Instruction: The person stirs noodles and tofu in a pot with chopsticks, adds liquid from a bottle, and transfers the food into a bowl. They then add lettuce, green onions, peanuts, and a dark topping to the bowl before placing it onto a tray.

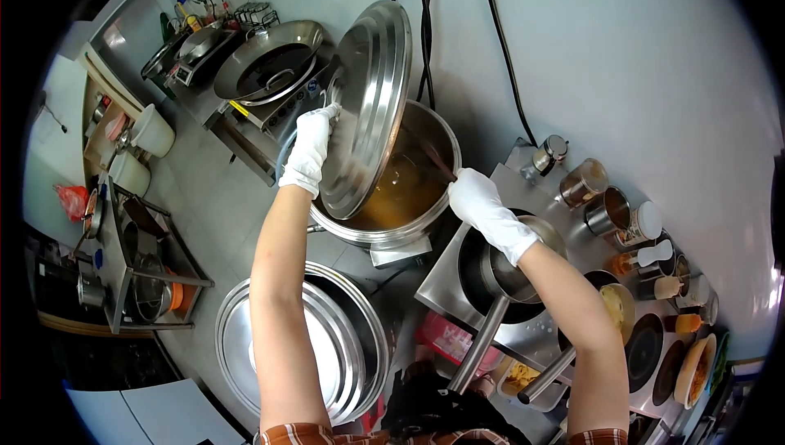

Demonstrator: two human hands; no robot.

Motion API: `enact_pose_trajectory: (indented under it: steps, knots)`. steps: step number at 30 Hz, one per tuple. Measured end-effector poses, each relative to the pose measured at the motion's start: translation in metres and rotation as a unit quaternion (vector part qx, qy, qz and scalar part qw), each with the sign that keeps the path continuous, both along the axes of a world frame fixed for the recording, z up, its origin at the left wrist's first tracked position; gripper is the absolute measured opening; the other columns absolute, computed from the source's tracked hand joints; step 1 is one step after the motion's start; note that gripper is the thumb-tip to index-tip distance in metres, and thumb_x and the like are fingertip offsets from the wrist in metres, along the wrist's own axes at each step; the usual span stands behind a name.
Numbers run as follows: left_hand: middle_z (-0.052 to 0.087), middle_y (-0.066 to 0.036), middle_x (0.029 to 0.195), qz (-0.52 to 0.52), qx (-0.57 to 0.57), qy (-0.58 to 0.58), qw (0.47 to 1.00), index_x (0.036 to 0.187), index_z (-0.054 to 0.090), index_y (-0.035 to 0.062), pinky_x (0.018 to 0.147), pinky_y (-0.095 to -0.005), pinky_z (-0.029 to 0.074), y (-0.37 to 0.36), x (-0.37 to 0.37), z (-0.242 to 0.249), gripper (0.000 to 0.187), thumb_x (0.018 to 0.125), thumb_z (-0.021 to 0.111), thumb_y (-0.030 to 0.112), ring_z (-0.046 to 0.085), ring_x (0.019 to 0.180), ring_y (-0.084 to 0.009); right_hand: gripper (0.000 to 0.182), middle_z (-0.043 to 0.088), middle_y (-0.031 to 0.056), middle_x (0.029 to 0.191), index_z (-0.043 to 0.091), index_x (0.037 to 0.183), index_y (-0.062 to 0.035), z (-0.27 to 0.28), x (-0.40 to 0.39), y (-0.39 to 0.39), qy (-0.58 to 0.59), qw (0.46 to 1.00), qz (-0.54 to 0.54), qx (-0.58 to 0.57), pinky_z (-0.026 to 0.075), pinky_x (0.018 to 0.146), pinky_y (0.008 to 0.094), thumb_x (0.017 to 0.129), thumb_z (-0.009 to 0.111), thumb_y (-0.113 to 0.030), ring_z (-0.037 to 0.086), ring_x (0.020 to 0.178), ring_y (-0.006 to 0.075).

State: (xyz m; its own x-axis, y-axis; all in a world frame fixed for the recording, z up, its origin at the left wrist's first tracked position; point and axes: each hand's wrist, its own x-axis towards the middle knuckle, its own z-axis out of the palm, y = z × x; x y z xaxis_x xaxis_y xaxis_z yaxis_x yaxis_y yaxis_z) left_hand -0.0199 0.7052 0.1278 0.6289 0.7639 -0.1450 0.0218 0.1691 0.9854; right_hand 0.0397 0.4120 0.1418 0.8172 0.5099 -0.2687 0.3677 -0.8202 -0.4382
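Note:
My left hand [307, 151], in a white glove, is closed on the inner side of a large steel pot lid [372, 102], probably at its handle. The lid is tilted nearly upright over the left part of a big stockpot [384, 237]. Inside the pot is brownish liquid [402, 192] with pale bits on its surface. My right hand [482, 204], also gloved, is wrapped round a dark stick-like handle [438, 164] that slants into the pot. Its lower end is hidden, so the kind of utensil cannot be made out.
A saucepan [523, 261] rests on the steel counter at right, beside several jars [585, 182]. Below left, another large pot [372, 322] has a lid [327, 347] across it. A wide wok [270, 61] stands on a stove at back left. Cables hang down the wall.

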Motion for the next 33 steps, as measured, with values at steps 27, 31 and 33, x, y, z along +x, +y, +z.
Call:
enact_pose_trajectory:
  steps: [27, 31, 33]
  knots:
    - [0.058, 0.0, 0.065, 0.019, 0.113, 0.073, 0.991, 0.076, 0.067, -0.0003, 0.053, -0.0289, 0.038, -0.009, -0.007, -0.045, 0.017, 0.081, 0.07, 0.015, 0.046, 0.056, -0.0102, 0.054, 0.063, 0.0153, 0.086, 0.055, 0.125, -0.0023, 0.005, -0.066, -0.2, -0.2, 0.953, 0.144, 0.178, 0.051, 0.068, 0.043, 0.073, 0.071, -0.009, 0.063, 0.075, 0.0346]
    - [0.06, -0.002, 0.066, 0.001, 0.106, 0.078, 0.991, 0.074, 0.066, 0.0009, 0.052, -0.0282, 0.039, -0.018, -0.007, -0.04, 0.018, 0.082, 0.069, 0.016, 0.05, 0.054, -0.0113, 0.026, 0.066, 0.0066, 0.081, 0.067, 0.109, -0.0012, 0.028, -0.041, -0.203, 0.116, 0.931, -0.149, 0.312, 0.047, 0.067, 0.0298, 0.09, 0.059, -0.017, 0.06, 0.069, 0.0162]
    - [0.061, -0.003, 0.065, -0.021, 0.088, 0.076, 0.993, 0.072, 0.065, 0.0026, 0.049, -0.0287, 0.042, -0.012, -0.003, -0.049, 0.018, 0.083, 0.068, 0.017, 0.054, 0.052, -0.0132, 0.027, 0.057, -0.0034, 0.071, 0.067, 0.106, -0.0003, 0.081, -0.042, -0.228, 0.136, 0.927, -0.21, 0.278, 0.043, 0.06, 0.0258, 0.092, 0.053, -0.018, 0.051, 0.061, 0.0081]
